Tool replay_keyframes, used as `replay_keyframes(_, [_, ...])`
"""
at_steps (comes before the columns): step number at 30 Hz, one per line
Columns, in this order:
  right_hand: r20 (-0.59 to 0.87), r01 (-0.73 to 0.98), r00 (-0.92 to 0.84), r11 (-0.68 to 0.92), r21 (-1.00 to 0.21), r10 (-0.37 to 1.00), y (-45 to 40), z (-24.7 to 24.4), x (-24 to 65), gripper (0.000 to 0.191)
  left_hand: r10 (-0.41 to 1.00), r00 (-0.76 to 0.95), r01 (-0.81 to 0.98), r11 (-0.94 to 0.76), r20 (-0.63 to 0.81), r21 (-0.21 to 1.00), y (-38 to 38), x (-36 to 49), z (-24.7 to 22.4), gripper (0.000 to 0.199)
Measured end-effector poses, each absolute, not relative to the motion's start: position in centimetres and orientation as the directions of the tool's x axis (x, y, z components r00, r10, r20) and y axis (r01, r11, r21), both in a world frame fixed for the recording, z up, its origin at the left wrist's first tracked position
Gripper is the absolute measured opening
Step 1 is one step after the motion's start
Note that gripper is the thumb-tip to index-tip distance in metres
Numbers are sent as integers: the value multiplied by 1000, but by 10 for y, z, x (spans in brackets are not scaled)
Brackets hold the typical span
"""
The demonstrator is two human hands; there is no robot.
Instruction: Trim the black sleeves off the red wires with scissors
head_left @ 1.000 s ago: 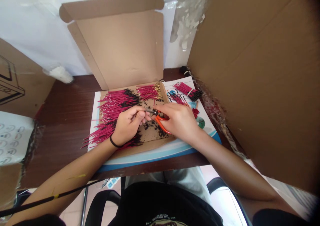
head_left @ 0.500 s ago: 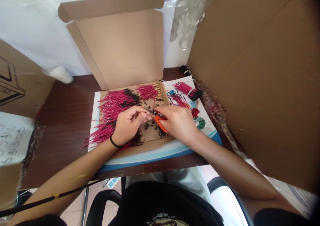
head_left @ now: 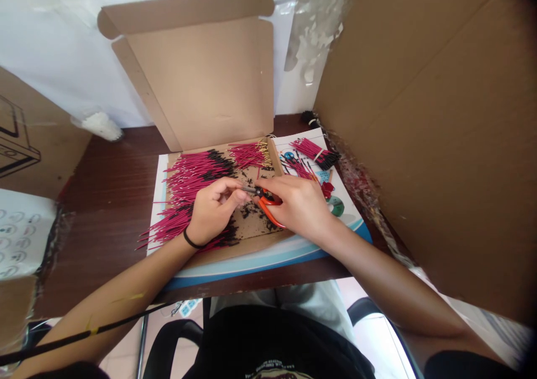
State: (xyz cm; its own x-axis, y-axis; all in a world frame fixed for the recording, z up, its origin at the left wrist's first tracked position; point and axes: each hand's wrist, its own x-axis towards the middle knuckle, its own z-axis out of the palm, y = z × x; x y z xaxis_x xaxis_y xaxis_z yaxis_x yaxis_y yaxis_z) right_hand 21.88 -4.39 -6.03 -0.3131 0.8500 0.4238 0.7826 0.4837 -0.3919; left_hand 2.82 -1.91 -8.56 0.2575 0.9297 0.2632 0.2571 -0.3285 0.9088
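Note:
My right hand (head_left: pixel 300 202) is closed round orange-handled pliers or cutters (head_left: pixel 271 210), whose dark jaws point left. The jaw tips reach the fingers of my left hand (head_left: pixel 216 206), which are pinched together; what they hold is too small to make out. Under and left of that hand, many red wires with black ends (head_left: pixel 188 172) lie in the open cardboard box (head_left: pixel 260 234). Shorter red wires with gold tips (head_left: pixel 247 154) form a pile at the back of the box. Small black scraps (head_left: pixel 247 214) are scattered over its bottom.
The raised box lid (head_left: pixel 201 76) stands behind. On the printed sheet (head_left: pixel 352 228) at the right are a banded red-and-black bundle (head_left: pixel 316 152), loose wires and a green roll (head_left: pixel 335 206). A large cardboard panel (head_left: pixel 428 116) stands at the right, a white wrapped bundle (head_left: pixel 102 125) at the left.
The orange handles have spread slightly wider in my right hand, and the pliers have shifted a little. My left hand has hardly moved.

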Motion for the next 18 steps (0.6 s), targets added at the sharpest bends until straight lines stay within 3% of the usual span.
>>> replay_keyframes(11, [362,845,-361,465,-263,859,-42,-58,224,17,921,305,279,-330,243,902,-19,29,-83,28])
replay_keyframes(18, [426,824,-278,442,-355,861,-42,-57,223,20,920,281,221,-339,273,914,-19,29,-84,23])
